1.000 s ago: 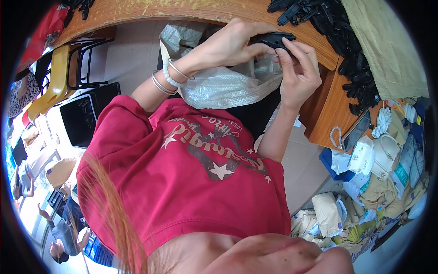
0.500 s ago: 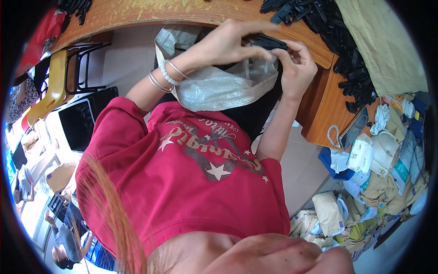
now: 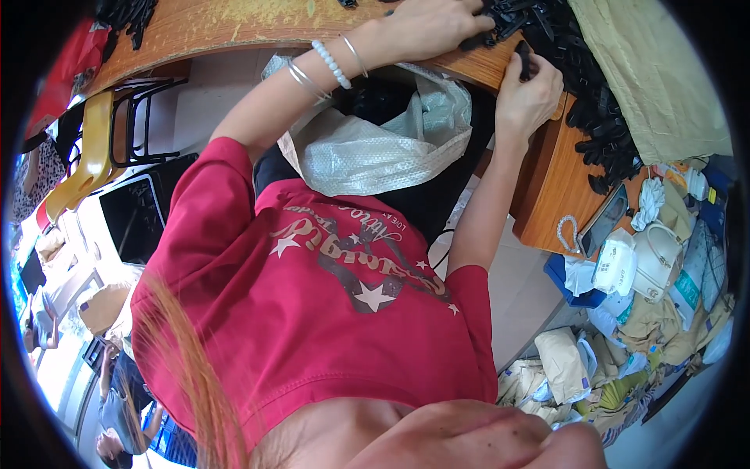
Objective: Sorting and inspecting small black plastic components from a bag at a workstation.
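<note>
The right hand (image 3: 531,98) is closed around a small black piece (image 3: 523,61), held by the near edge of the worktop (image 3: 273,19). The left hand (image 3: 433,30) reaches over the worktop, its fingers at the left end of a heap of black parts (image 3: 574,70) — whether they grip one, I cannot tell. The heap runs down the right side, toward a phone (image 3: 605,219) and a beaded loop (image 3: 567,233). Nearer, below both hands, a pale woven sack (image 3: 367,156) gapes open.

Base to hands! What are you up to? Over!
Left hand: at the pile of black parts. Right hand: pinching one black part. White sack: open below, blocking neither hand.
</note>
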Demonstrator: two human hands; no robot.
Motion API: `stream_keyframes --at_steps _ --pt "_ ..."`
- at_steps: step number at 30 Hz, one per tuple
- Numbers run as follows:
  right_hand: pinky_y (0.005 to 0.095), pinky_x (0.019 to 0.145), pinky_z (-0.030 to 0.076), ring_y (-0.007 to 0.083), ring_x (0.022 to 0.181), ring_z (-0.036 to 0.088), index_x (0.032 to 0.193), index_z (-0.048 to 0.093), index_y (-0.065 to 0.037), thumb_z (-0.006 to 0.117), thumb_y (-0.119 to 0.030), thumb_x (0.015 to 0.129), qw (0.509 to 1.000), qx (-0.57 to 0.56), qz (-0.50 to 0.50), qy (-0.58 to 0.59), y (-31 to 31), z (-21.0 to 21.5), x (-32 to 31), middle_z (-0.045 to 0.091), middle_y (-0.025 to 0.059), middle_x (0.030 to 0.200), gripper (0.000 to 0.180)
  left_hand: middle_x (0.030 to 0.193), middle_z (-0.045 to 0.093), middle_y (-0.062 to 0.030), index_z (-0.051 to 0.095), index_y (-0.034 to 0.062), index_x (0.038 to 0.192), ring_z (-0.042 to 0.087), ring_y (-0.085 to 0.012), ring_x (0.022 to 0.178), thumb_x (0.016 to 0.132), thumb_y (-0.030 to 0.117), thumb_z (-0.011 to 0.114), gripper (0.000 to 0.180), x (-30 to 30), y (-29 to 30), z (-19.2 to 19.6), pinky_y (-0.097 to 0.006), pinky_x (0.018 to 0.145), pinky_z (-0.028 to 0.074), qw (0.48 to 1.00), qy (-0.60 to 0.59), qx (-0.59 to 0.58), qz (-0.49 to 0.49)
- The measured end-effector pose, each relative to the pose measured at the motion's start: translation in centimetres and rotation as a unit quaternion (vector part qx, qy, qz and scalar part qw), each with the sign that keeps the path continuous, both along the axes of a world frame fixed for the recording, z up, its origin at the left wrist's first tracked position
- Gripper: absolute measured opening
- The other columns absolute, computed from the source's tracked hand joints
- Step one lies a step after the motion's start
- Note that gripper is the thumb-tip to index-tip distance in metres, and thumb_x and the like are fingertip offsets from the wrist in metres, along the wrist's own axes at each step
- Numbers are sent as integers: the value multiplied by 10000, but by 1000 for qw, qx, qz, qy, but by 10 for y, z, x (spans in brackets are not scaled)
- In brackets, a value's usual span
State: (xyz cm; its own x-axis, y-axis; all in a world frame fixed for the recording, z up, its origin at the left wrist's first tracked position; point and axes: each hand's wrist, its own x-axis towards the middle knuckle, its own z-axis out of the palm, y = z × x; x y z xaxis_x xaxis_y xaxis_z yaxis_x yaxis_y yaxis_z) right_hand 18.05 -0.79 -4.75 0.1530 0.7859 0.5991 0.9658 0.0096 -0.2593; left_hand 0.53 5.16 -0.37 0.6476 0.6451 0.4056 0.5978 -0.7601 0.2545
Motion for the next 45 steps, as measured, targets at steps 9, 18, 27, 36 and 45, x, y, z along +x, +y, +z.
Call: stream_keyframes --at_steps 9,18,27,36,45 --pt "195 521 432 81 586 534 1114 579 0 579 -99 920 893 12 76 443 -25 5 4 607 52 736 218 894 541 -115 542 5 855 583 -284 656 763 83 617 143 1 -8 -7 -358 515 464 971 -209 58 -98" --pt "161 454 383 54 522 543 998 674 26 555 -158 932 731 -15 225 644 -53 28 -13 628 62 641 229 755 634 -52 519 4 988 576 -116 490 861 18 623 165 -4 -34 6 -201 435 428 586 -512 -627 -41" --pt "181 490 448 89 554 588 969 629 61 638 -54 871 691 -67 289 659 -60 38 -26 646 99 711 151 673 614 -25 615 -26 1154 546 -56 492 896 193 626 339 -15 -48 7 -160 410 333 683 -393 -610 -80" --pt "205 503 497 109 577 615 909 561 56 637 -26 866 732 49 200 650 -67 27 -51 635 95 721 119 637 579 -39 659 -13 986 502 -64 545 852 179 664 235 -16 -65 26 -219 484 385 896 -220 -383 -36" --pt "227 558 515 123 631 621 949 554 53 643 -38 864 698 93 193 683 -73 21 -60 636 102 794 153 756 669 -111 634 -35 1053 636 -133 640 779 104 721 319 -12 -84 19 -254 546 493 890 -264 -371 12"
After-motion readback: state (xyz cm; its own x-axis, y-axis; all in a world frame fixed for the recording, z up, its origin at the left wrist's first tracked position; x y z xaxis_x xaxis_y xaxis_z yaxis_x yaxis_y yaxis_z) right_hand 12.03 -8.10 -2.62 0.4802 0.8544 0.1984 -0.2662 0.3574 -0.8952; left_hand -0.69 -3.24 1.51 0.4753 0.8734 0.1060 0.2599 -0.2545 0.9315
